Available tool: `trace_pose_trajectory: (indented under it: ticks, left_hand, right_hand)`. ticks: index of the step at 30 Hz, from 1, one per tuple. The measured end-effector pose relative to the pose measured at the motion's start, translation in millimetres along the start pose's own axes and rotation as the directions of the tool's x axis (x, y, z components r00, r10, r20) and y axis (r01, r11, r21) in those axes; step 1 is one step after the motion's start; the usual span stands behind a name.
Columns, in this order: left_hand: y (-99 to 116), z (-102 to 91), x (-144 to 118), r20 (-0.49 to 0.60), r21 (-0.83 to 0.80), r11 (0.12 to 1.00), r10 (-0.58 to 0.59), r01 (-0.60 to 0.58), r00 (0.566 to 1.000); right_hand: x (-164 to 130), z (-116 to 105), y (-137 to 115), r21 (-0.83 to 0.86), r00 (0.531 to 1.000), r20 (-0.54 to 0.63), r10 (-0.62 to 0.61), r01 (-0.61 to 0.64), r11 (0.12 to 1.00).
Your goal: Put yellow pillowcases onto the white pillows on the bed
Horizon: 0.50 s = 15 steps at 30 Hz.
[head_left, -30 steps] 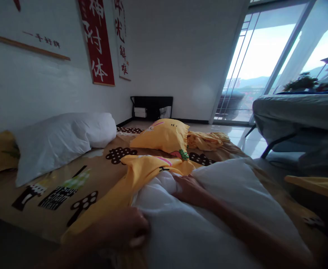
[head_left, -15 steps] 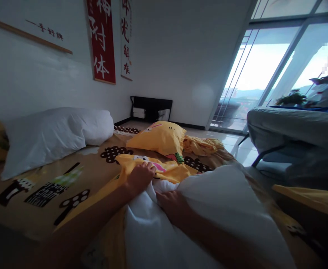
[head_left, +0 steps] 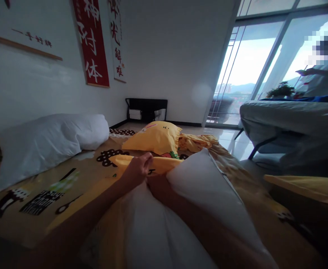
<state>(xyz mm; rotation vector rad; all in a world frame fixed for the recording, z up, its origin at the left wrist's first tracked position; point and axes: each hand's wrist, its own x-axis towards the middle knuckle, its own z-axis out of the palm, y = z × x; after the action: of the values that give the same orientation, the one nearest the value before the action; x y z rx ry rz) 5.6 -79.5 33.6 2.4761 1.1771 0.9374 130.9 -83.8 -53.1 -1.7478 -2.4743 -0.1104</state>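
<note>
Left hand [head_left: 137, 170] pinches the yellow pillowcase [head_left: 155, 164] edge; right hand [head_left: 157, 188] presses the white pillow [head_left: 203, 186], its grip hidden. On the bed [head_left: 54, 186], the pillow looks barely started into the case, most still bare.

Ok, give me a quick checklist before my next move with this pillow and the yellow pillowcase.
1. Left hand pinching the yellow pillowcase edge: ok.
2. Right hand pressed on the white pillow: ok; its grip: cannot tell.
3. Pillow inside the case: not ok, most of it shows.
4. Case opening spread wide: cannot tell.
5. Bedsheet bare beside the left arm: ok.
6. Spare white pillow apart, by the wall: ok.
</note>
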Motion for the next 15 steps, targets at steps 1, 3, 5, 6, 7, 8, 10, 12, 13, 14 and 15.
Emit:
trace_pose_trajectory:
  ticks: [1,3,5,6,7,8,10,12,13,14,15]
  left_hand:
    - [-13,-3.1,0,0.01,0.028,1.0,-0.012,0.012,1.0]
    - [-35,-7.9,-3,0.012,0.161,0.986,-0.054,0.052,0.998]
    - [-44,-9.3,-9,-0.033,0.368,0.929,-0.015,0.026,0.999]
    - [-43,-8.3,-13,-0.037,0.463,0.885,0.068,-0.043,0.997]
    - [-40,-6.2,-18,-0.009,0.533,0.834,0.177,-0.145,0.984]
    - [-34,-3.3,-23,0.047,0.568,0.781,0.282,-0.258,0.958]
    - [-24,4.1,-29,0.195,0.56,0.716,0.375,-0.416,0.906]
    - [-21,11.4,-30,0.306,0.541,0.729,0.295,-0.42,0.905]
    - [-24,14.4,-29,0.333,0.547,0.748,0.219,-0.377,0.917]
    - [-30,16.6,-27,0.348,0.555,0.764,0.146,-0.329,0.926]
    - [-36,18.1,-26,0.354,0.564,0.775,0.086,-0.286,0.931]
  right_hand:
    - [-1,2,2,0.001,1.0,-0.022,0.011,-0.011,1.0]
    - [-5,4,4,0.005,0.998,-0.068,0.011,-0.011,1.0]
    - [-10,4,7,0.004,0.995,-0.102,0.007,-0.007,1.0]
    - [-13,4,9,0.002,0.994,-0.113,0.008,-0.008,1.0]
    - [-14,4,11,0.0,0.993,-0.119,0.005,-0.005,1.0]
    - [-16,4,13,-0.001,0.992,-0.123,-0.001,0.001,1.0]
    - [-18,6,14,-0.004,0.992,-0.122,-0.017,0.016,1.0]
    - [-22,6,13,-0.01,0.992,-0.123,-0.031,0.03,0.999]
    - [-26,4,14,-0.015,0.992,-0.124,-0.037,0.035,0.999]
    - [-30,0,17,-0.013,0.991,-0.124,-0.053,0.052,0.999]
    - [-35,-7,22,-0.001,0.989,-0.117,-0.092,0.092,0.996]
